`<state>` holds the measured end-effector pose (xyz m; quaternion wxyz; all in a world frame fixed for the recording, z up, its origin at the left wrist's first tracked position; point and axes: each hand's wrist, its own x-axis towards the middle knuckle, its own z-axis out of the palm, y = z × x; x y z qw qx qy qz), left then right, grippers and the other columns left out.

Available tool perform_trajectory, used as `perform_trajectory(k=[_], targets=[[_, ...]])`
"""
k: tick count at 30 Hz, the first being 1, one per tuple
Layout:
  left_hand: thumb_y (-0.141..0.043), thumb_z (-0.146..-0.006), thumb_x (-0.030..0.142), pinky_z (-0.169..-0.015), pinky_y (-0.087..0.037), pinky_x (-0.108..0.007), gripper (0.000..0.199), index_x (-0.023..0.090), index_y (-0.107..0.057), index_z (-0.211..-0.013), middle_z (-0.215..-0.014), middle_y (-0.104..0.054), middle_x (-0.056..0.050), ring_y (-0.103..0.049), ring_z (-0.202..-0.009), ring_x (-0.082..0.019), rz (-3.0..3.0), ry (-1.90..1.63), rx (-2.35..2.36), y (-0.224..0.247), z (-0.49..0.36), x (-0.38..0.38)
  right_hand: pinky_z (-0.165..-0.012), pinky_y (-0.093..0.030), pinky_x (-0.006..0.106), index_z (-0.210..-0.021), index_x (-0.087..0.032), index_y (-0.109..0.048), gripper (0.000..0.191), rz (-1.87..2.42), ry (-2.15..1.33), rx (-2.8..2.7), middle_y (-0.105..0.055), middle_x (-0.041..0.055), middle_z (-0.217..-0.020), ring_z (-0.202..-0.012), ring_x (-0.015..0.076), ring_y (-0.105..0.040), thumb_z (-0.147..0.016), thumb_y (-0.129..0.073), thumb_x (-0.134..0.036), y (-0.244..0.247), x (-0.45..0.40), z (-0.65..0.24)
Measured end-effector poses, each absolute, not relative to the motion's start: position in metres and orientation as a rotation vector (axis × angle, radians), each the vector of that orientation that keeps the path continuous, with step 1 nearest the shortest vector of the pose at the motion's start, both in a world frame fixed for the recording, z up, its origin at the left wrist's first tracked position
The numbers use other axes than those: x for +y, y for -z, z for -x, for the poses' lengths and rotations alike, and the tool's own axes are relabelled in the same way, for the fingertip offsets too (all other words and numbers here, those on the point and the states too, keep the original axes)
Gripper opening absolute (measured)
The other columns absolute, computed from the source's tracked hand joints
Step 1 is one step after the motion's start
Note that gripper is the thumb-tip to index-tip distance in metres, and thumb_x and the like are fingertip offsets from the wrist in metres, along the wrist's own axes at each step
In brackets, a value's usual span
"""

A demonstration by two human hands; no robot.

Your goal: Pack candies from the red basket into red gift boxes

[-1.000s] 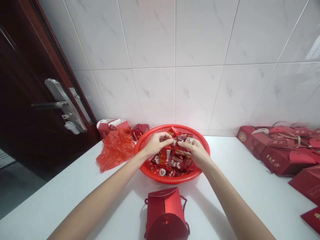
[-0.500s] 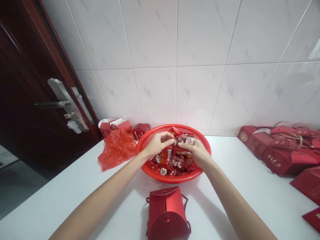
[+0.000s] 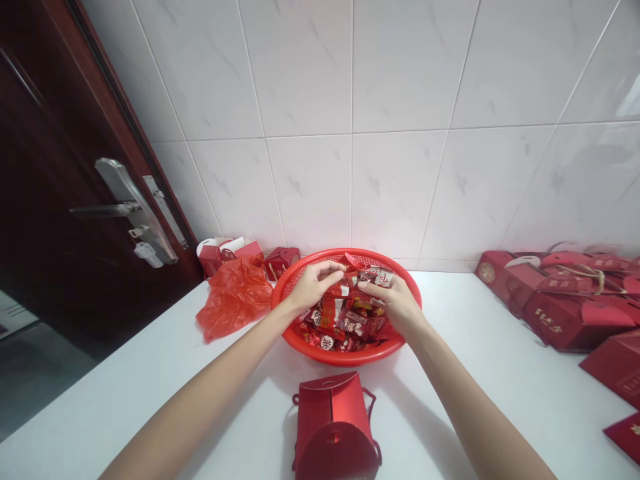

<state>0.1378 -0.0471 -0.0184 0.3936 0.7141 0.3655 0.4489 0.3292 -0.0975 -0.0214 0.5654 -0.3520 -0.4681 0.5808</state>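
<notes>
A red plastic basket (image 3: pixel 345 359) stands on the white table, filled with red wrapped candies (image 3: pixel 333 319). Over its left part is my left hand (image 3: pixel 315 285), fingers apart and bent, with nothing visible in them. On the right, my right hand (image 3: pixel 393 297) reaches over the candies, thumb and fingers apart, and no candy shows clearly in its grasp. Some of its fingertips are hidden among the wrappers. In front of the basket, near the table's front, sits a red paper box (image 3: pixel 333 420) with its top flaps folded in and loops at its sides.
A crumpled red plastic bag (image 3: pixel 234 300) lies left of the basket, with small red boxes (image 3: pixel 282 262) behind it. Several red boxes (image 3: pixel 575 313) are piled at the right. A tiled wall (image 3: pixel 400 193) rises behind; a dark door (image 3: pixel 50 167) is at the left.
The small candy that was between both hands has left my fingers and lies among the others. The fingers of both hands have spread slightly; the box has not moved.
</notes>
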Motion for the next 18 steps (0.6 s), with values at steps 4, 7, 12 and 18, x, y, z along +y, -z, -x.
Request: perform_trajectory(k=[4,7,12,18], targets=[[-0.069,-0.076,0.045,-0.090,-0.052,-0.036,0.030,0.017,-0.070,-0.087,-0.088,-0.074,-0.005,-0.068,-0.088,-0.021,-1.726,-1.237,0.978,0.022,-0.135,-0.041,-0.075,-0.056,0.035,-0.085,-0.018,-0.076,0.033,0.868,-1.322,-1.046,-0.078,0.0072,-0.090,-0.084,0.0248,-0.071,-0.061,-0.087,-0.038,0.019,-0.098,-0.329],[-0.068,-0.074,0.040,-0.089,-0.052,-0.037,0.024,0.017,-0.071,-0.081,-0.085,-0.074,-0.005,-0.068,-0.085,-0.021,-1.717,-1.250,1.070,0.027,-0.133,-0.034,-0.076,-0.055,0.035,-0.084,-0.018,-0.076,0.031,0.867,-1.311,-1.021,-0.078,0.0071,-0.090,-0.085,0.0252,-0.071,-0.061,-0.086,-0.038,0.019,-0.098,-0.329],[-0.067,-0.069,0.026,-0.090,-0.051,-0.036,0.014,0.020,-0.073,-0.079,-0.089,-0.077,-0.004,-0.069,-0.091,-0.023,-1.807,-1.081,1.258,0.035,-0.128,-0.029,-0.079,-0.055,0.036,-0.083,-0.018,-0.075,0.029,0.838,-1.276,-0.985,-0.077,0.0056,-0.088,-0.085,0.0250,-0.071,-0.061,-0.086,-0.035,0.021,-0.097,-0.329],[-0.066,-0.073,0.028,-0.087,-0.052,-0.037,0.019,0.020,-0.072,-0.088,-0.096,-0.076,-0.007,-0.070,-0.092,-0.025,-1.918,-0.891,1.349,0.039,-0.125,-0.031,-0.073,-0.056,0.034,-0.079,-0.020,-0.074,0.028,0.870,-1.248,-0.938,-0.077,0.0042,-0.087,-0.085,0.0246,-0.071,-0.061,-0.084,-0.039,0.018,-0.098,-0.328]])
